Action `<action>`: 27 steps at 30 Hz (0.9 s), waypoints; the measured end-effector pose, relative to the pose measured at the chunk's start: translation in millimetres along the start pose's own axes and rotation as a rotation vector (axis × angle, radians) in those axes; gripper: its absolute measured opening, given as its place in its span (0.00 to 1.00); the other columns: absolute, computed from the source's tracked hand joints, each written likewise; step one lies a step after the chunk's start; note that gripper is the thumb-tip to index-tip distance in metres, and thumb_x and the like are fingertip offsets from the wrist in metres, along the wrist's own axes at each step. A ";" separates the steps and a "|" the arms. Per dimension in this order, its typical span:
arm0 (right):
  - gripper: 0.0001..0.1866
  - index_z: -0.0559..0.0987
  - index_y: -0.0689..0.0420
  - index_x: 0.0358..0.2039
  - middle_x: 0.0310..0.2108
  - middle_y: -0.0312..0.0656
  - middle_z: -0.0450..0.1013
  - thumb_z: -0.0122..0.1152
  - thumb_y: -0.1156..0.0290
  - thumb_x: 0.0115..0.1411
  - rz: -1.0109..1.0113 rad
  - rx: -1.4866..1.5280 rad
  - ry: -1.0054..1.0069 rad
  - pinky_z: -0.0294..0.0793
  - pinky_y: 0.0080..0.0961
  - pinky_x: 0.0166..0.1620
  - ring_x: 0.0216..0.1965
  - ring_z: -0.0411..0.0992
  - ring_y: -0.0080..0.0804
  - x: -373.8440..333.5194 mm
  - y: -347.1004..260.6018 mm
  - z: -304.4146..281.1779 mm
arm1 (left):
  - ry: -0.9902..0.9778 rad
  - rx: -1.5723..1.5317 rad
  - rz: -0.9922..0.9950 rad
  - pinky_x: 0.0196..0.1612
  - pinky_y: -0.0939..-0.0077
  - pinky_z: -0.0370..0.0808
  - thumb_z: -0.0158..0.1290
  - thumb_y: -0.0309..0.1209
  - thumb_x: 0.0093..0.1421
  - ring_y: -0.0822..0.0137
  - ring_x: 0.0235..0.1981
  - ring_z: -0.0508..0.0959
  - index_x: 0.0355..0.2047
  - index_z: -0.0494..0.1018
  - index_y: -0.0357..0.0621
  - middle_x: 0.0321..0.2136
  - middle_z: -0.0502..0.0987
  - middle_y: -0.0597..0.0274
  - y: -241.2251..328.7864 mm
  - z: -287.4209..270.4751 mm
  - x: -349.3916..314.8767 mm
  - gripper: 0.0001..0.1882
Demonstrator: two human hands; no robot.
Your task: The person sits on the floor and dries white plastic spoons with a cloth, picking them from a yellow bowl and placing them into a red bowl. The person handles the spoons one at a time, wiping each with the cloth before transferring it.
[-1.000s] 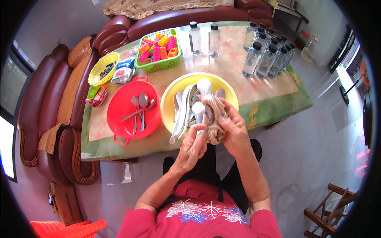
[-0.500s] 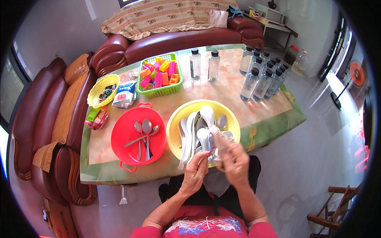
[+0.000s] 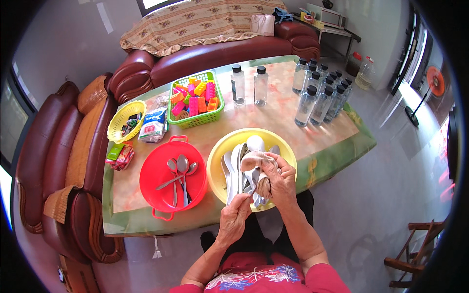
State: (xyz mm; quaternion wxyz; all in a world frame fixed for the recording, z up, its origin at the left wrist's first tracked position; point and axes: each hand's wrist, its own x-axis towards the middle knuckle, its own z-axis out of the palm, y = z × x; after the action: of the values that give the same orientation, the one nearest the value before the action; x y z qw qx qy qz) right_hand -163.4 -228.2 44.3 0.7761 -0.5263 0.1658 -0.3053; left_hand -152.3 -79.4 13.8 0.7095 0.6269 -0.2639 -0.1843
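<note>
My left hand (image 3: 234, 219) is closed at the near rim of the yellow basin (image 3: 215, 171). Its thumb and fingers pinch the thin end of what looks like a spoon, whose other end is hidden near the cloth. A beige cloth (image 3: 253, 159) is bunched in my right hand (image 3: 283, 183), which is closed over the basin's right half. Beneath both hands the basin holds several white spoons (image 3: 228, 173) and metal spoons, partly covered by the cloth. Left of it, a red basin (image 3: 151, 178) with two handles holds several metal spoons (image 3: 182, 164) lying crossed.
Farther back stand a green basket (image 3: 207, 117) of toy blocks, a yellow basket (image 3: 113, 129) with small items, and plastic packets (image 3: 153, 124). Two clear bottles (image 3: 261, 85) stand mid-table, with several more bottles (image 3: 322, 105) grouped right. A wooden chair (image 3: 415, 249) is at lower right.
My right hand has turned and drawn the cloth over the spoons, with a loose fold now hanging to the left. My left hand is slightly lower. The whole view has shifted a little.
</note>
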 end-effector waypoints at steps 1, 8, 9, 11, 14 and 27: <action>0.11 0.75 0.63 0.42 0.29 0.35 0.74 0.57 0.71 0.61 -0.054 -0.032 0.035 0.71 0.12 0.31 0.28 0.70 0.16 6.6 8.6 -3.8 | 0.012 -0.012 0.009 0.20 0.85 0.57 0.45 0.28 0.66 0.81 0.18 0.60 0.39 0.69 0.38 0.19 0.63 0.73 0.5 -0.9 -0.6 0.07; 0.15 0.71 0.63 0.45 0.28 0.42 0.73 0.52 0.67 0.62 0.102 0.414 -0.001 0.73 0.17 0.26 0.24 0.71 0.22 12.4 -9.1 -17.2 | 0.183 -0.212 -0.140 0.15 0.86 0.50 0.43 0.33 0.67 0.83 0.13 0.54 0.35 0.69 0.40 0.14 0.57 0.77 22.5 1.1 2.0 0.10; 0.19 0.69 0.64 0.49 0.32 0.43 0.74 0.55 0.67 0.61 0.140 0.346 -0.056 0.74 0.19 0.30 0.27 0.73 0.25 3.1 -7.7 -9.2 | 0.147 -0.252 -0.188 0.16 0.87 0.51 0.42 0.33 0.68 0.83 0.13 0.55 0.37 0.68 0.42 0.15 0.58 0.77 22.6 3.1 2.9 0.09; 0.21 0.68 0.62 0.52 0.34 0.40 0.74 0.57 0.69 0.60 0.119 0.249 -0.199 0.74 0.19 0.33 0.30 0.73 0.25 -10.8 2.7 -3.6 | 0.063 -0.428 -0.283 0.16 0.88 0.53 0.40 0.35 0.69 0.84 0.13 0.56 0.38 0.67 0.44 0.15 0.58 0.77 25.3 14.6 2.3 0.09; 0.16 0.72 0.61 0.49 0.33 0.37 0.74 0.55 0.71 0.62 0.046 0.219 -0.218 0.72 0.16 0.33 0.31 0.72 0.22 -11.5 12.6 -4.9 | -0.029 -0.386 -0.226 0.14 0.84 0.49 0.39 0.35 0.69 0.81 0.11 0.52 0.37 0.63 0.46 0.13 0.54 0.75 23.0 22.8 -1.4 0.07; 0.17 0.69 0.60 0.50 0.40 0.42 0.70 0.53 0.74 0.60 -0.345 -0.529 -0.135 0.71 0.25 0.41 0.38 0.70 0.31 -17.8 -22.5 -21.8 | 0.070 -1.004 -0.479 0.14 0.86 0.52 0.31 0.39 0.70 0.81 0.10 0.50 0.60 0.56 0.65 0.14 0.51 0.74 28.7 2.1 -10.5 0.19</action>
State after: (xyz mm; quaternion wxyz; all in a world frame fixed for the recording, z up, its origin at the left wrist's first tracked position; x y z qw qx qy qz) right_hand -196.2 -238.1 55.3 0.5584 -0.7490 0.0959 -0.3434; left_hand -163.8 -70.6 40.8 0.8677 0.2603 0.0297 -0.4225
